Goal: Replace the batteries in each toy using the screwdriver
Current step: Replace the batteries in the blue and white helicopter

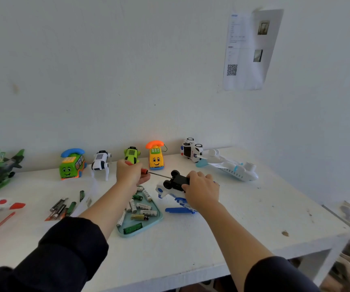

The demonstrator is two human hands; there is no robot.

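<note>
Two hands | left hand point(130, 173) grips screwdriver point(156, 174) | right hand point(201, 189) holds plane point(170, 192) (upturned)

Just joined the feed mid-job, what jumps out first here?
At table centre, the left hand holds a screwdriver against an upturned toy plane steadied by the right hand. Just below sits a tray of batteries; more toys line the wall.

White table point(243, 218), pale wall point(127, 70), taped paper sheet point(252, 49), possibly instructions
</note>
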